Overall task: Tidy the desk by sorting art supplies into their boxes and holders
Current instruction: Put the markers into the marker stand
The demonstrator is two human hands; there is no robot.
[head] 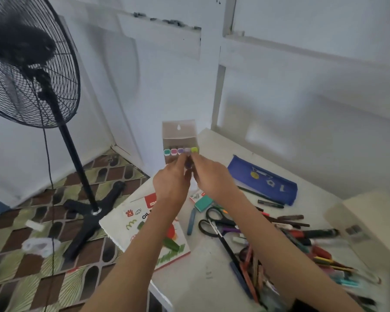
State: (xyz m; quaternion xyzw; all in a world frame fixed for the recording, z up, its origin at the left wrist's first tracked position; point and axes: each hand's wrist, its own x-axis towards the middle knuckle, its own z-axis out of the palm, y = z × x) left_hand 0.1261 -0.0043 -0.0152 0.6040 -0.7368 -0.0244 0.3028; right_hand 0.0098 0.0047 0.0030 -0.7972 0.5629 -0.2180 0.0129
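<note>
I hold a clear plastic marker box point(179, 134) up in the air above the desk's far left corner, its flap open. A row of marker ends in teal, pink, purple and lime green point(181, 151) shows at its mouth. My left hand point(170, 183) grips the box from below. My right hand point(208, 176) pinches a purple marker point(188, 159) at the box opening, its fingertips beside the lime green end. How far the purple marker sits inside the box is hidden by my fingers.
On the white desk point(214, 140) lie an oil pastel box point(144, 230), black scissors point(214, 221), a teal eraser point(203, 203), a blue pencil case point(262, 180) and a heap of several pens and markers point(302, 239). A beige box point(369, 221) stands right. A standing fan point(29, 64) is on the floor, left.
</note>
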